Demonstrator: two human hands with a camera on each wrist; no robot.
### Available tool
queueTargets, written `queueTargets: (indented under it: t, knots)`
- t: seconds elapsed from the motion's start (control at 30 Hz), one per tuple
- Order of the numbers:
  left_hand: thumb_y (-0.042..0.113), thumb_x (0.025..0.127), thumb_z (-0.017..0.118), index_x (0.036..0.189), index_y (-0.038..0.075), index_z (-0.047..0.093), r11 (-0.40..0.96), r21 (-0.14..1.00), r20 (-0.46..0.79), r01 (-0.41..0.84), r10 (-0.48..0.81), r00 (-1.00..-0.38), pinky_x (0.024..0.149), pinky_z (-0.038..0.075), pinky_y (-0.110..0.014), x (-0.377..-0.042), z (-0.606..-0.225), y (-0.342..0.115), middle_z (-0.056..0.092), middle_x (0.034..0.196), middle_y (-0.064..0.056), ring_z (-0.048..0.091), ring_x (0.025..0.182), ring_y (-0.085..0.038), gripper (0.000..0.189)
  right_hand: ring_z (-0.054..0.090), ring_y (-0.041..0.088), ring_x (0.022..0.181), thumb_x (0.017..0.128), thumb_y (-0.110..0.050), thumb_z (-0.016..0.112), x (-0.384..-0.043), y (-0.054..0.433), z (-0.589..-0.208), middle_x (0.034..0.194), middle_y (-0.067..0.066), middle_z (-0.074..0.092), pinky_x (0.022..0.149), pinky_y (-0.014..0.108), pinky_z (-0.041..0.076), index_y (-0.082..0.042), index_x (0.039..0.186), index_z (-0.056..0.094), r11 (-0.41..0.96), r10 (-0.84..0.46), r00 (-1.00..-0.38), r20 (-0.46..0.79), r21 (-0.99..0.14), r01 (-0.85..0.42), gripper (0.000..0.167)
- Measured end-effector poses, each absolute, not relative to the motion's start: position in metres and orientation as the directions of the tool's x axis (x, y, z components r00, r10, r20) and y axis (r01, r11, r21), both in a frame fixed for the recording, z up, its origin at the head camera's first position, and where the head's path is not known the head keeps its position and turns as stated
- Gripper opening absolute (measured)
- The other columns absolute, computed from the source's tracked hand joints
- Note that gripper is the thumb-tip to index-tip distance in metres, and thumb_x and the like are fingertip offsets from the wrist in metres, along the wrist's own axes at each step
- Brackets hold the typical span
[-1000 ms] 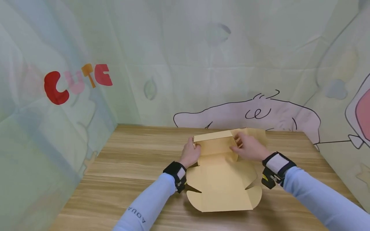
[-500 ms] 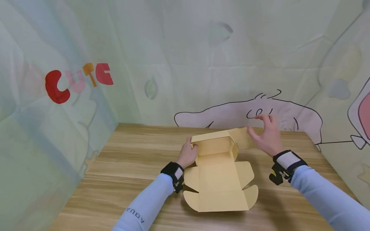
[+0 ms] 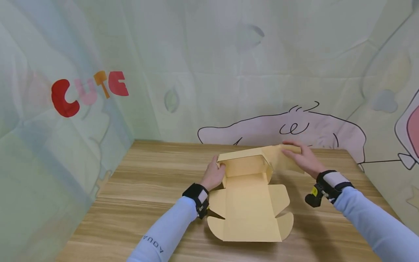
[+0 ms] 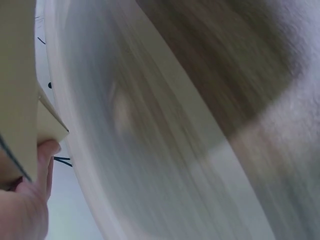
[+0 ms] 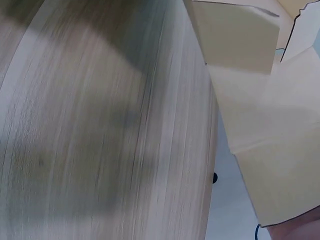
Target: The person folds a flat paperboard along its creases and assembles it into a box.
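A partly folded tan cardboard box (image 3: 248,207) lies on the table, its back wall raised and its front flaps spread flat. My left hand (image 3: 213,175) grips the left end of the back wall, thumb on the inner side. The left wrist view shows its fingers and thumb on the cardboard edge. At the back right, a long side flap (image 3: 276,157) sticks outward from the wall. My right hand (image 3: 304,158) pinches that flap's outer end, thumb on the near side and fingers behind. Only a sliver of this hand appears in the right wrist view.
The wood-grain table (image 3: 157,182) reaches back to a printed cloth backdrop (image 3: 212,72). Another cloth wall with the letters CUTE (image 3: 65,100) rises on the left. The table's back edge runs close behind the box.
My right hand has left the back wall's right corner, lifted away to the right, then come down onto the side flap's outer end. The left hand keeps its grip.
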State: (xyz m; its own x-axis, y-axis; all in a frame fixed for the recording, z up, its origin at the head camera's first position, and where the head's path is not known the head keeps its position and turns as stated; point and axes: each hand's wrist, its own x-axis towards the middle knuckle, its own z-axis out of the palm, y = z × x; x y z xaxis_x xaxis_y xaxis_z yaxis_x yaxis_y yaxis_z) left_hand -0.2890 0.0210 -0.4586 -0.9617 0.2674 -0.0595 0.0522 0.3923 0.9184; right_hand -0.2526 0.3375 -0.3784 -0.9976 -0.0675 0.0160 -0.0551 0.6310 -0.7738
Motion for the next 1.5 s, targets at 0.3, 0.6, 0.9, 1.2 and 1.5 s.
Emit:
queueTargets:
  t: [0.3, 0.6, 0.9, 1.2, 1.5]
  knots:
    - [0.024, 0.105, 0.037, 0.159, 0.003, 0.019, 0.399, 0.914, -0.032, 0.074, 0.252, -0.967, 0.099, 0.048, -0.045, -0.284, -0.454, 0.026, 0.042, 0.154, -0.025, 0.058, 0.089, -0.026, 0.061, 0.023, 0.052, 0.147, 0.110, -0.043, 0.025, -0.248, 0.330, -0.374, 0.158, 0.035, 0.025, 0.118, 0.070, 0.018, 0.009, 0.155, 0.022, 0.598, -0.111, -0.979, -0.170, -0.799, 0.071, 0.068]
    - [0.021, 0.105, 0.036, 0.152, 0.000, 0.029, 0.429, 0.898, 0.004, 0.098, 0.215, -0.977, 0.079, 0.048, -0.035, -0.282, -0.450, 0.027, 0.059, 0.118, -0.022, 0.051, 0.080, -0.023, 0.052, 0.019, 0.057, 0.146, 0.109, -0.047, 0.023, -0.243, 0.320, -0.368, 0.158, 0.040, 0.017, 0.118, 0.071, 0.019, 0.014, 0.154, 0.015, 0.641, -0.107, -0.969, -0.224, -0.760, 0.105, 0.076]
    - [0.019, 0.104, 0.038, 0.141, 0.000, 0.038, 0.445, 0.890, 0.019, 0.099, 0.180, -0.983, 0.058, 0.037, -0.028, -0.285, -0.452, 0.027, 0.042, 0.080, -0.002, 0.042, 0.062, -0.017, 0.041, 0.021, 0.056, 0.148, 0.108, -0.050, 0.032, -0.240, 0.309, -0.370, 0.161, 0.037, 0.020, 0.117, 0.071, 0.022, 0.008, 0.157, 0.015, 0.658, -0.187, -0.941, -0.283, -0.747, 0.094, 0.078]
    - [0.017, 0.103, 0.040, 0.140, 0.000, 0.039, 0.430, 0.896, 0.036, 0.106, 0.169, -0.985, 0.060, 0.037, -0.028, -0.287, -0.452, 0.027, 0.045, 0.084, -0.005, 0.044, 0.066, -0.018, 0.041, 0.064, 0.032, 0.112, 0.084, -0.009, 0.074, -0.240, 0.306, -0.383, 0.130, 0.026, 0.064, 0.096, 0.049, 0.054, 0.005, 0.146, 0.041, 0.700, -0.291, -0.952, -0.098, -0.701, -0.141, 0.071]
    - [0.018, 0.104, 0.039, 0.141, 0.000, 0.038, 0.434, 0.896, 0.028, 0.095, 0.158, -0.987, 0.060, 0.037, -0.028, -0.288, -0.453, 0.026, 0.050, 0.092, -0.009, 0.044, 0.067, -0.019, 0.042, 0.059, 0.027, 0.090, 0.068, 0.011, 0.074, -0.239, 0.307, -0.394, 0.100, 0.018, 0.063, 0.078, 0.039, 0.054, 0.007, 0.116, 0.054, 0.710, -0.338, -0.941, -0.016, -0.661, -0.243, 0.053]
